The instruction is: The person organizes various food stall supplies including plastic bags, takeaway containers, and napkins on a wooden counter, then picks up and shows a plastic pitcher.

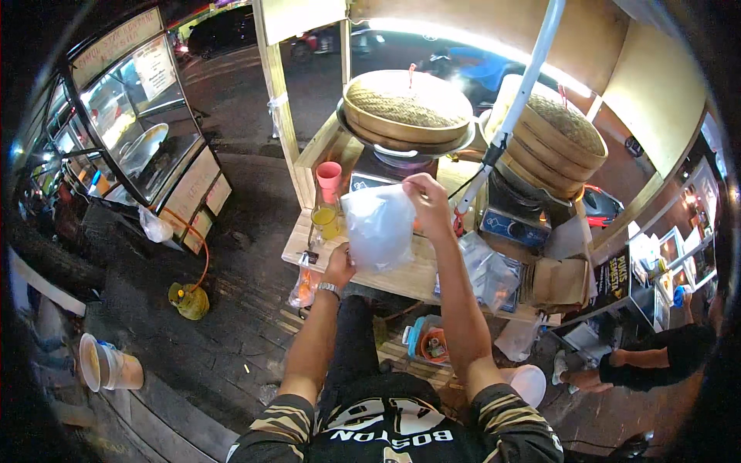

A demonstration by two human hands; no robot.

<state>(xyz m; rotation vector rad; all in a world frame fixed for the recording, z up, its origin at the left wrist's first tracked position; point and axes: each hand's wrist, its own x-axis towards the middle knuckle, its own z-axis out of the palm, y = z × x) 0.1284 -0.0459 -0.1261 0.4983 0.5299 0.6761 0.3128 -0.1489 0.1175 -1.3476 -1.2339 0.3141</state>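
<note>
A translucent white plastic bag (378, 228) is stretched between my two hands above the front of the wooden stall counter (413, 282). My right hand (429, 204) pinches its upper right corner. At its lower left corner is my left hand (340, 266), closed on the bag, its fingertips partly hidden behind the plastic. Just left of the bag stand a glass of yellow liquid (326, 222) and some stacked pink cups (329, 179). Farther back, a round bamboo steamer (407, 108) with a woven lid sits on a metal pan over a stove.
A second bamboo steamer (552, 131) stands right, over a blue-fronted stove (515, 229). A slanted white pole (525, 100) crosses the counter. Clear plastic packs (486, 270) and brown cardboard boxes (559, 282) lie right. A blue-rimmed tub (426, 339) sits below; a person (656, 359) is at far right.
</note>
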